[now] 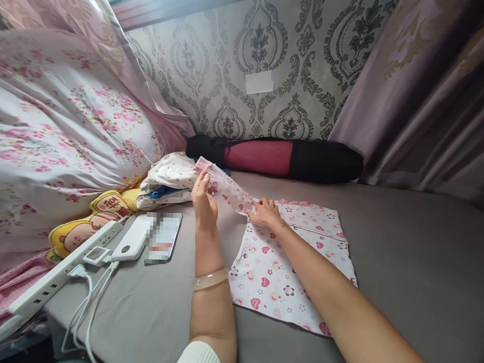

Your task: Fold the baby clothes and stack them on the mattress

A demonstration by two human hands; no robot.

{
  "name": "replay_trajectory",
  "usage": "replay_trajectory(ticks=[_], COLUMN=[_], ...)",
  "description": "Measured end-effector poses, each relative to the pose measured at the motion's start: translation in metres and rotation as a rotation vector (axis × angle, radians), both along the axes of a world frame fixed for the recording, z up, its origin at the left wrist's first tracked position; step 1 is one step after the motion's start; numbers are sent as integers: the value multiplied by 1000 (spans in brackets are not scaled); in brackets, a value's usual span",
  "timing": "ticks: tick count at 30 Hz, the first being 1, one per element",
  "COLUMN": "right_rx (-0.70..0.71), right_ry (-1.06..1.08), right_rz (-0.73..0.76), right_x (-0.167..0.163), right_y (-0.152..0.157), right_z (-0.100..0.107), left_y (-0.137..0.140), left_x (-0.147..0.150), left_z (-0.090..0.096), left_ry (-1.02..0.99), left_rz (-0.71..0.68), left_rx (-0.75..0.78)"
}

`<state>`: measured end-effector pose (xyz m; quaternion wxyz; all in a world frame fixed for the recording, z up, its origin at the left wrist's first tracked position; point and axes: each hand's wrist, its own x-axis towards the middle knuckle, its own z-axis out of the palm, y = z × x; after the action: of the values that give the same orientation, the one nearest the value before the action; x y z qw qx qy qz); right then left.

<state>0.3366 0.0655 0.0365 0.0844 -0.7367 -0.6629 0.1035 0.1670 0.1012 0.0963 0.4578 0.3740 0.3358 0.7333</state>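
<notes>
A small white shirt (258, 280) with pink hearts, flowers and figures lies spread on the grey bed sheet. One sleeve (231, 191) stretches up and to the left from its body. At the end of that sleeve, my left hand (205, 201) grips the pink cuff, lifted off the bed. My right hand (266, 211) pinches the shirt where the sleeve meets the body, its forearm crossing over the cloth. Pink trim shows along the shirt's far edge, just beyond my right hand.
A phone (166, 240), a white power bank (131, 238) and a power strip (70, 271) with cables lie at left. Behind them are a yellow cushion (89, 224) and crumpled clothes (173, 174). A black and red bag (259, 156) lies against the wall.
</notes>
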Motion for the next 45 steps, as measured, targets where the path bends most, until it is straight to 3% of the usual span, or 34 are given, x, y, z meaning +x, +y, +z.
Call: replay_trajectory(ticks=[3, 6, 11, 14, 18, 22, 25, 34, 40, 45], right_rx=[-41, -58, -37, 103, 231, 194, 188, 187, 241, 298], right_ry=[0, -9, 126, 367, 796, 1200, 1347, 1464, 1351, 1211], right_rz=[-22, -45, 41, 43, -188, -487, -574, -592, -605, -747], right_x=[-6, -9, 9, 35, 74, 106, 120, 126, 131, 135], right_y=[4, 6, 5, -3, -28, -57, -73, -84, -82, -85], right_z=[3, 2, -1, -2, 2, 9, 13, 2, -1, 4], left_y=[-13, -19, -21, -21, -29, -46, -57, -81, -93, -102], left_x=[18, 37, 60, 70, 87, 107, 121, 147, 158, 165], left_z=[17, 22, 16, 10, 4, -4, -14, -46, -56, -59], left_ry=[38, 89, 178, 273, 566, 1040, 1294, 1727, 1827, 1843], left_rz=[-98, -173, -216, -215, -154, -161, -241, -470, -556, -604], left_rx=[43, 38, 66, 103, 165, 234, 284, 461, 538, 574])
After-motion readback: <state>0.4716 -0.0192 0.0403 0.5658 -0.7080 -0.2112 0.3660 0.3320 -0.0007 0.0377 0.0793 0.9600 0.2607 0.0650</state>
